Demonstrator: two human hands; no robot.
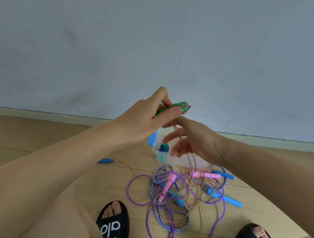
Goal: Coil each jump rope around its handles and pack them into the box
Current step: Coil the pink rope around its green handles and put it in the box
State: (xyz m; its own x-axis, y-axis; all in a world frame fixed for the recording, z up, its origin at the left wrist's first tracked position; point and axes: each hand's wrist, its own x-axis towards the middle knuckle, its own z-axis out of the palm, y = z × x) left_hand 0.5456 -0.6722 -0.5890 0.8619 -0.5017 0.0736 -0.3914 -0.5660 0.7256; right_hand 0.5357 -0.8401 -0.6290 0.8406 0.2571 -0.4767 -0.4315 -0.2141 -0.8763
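Head view, frame centre: left hand (148, 116) grips green plastic handles (170, 108) pointing upper right, while the loosely open right hand (192, 140) just below guides the translucent pink cord (191, 158) above the clear plastic box (182, 161).

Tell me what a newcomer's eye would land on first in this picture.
First, the two hands raised mid-frame: the left hand grips the green handles while the right hand runs a thin pinkish cord through its fingers. Next, the tangle of ropes on the floor between the black sandals, with pink and blue handles among purple and striped cords. Behind it, partly hidden by the hands, sits the clear box, one coiled rope already inside.
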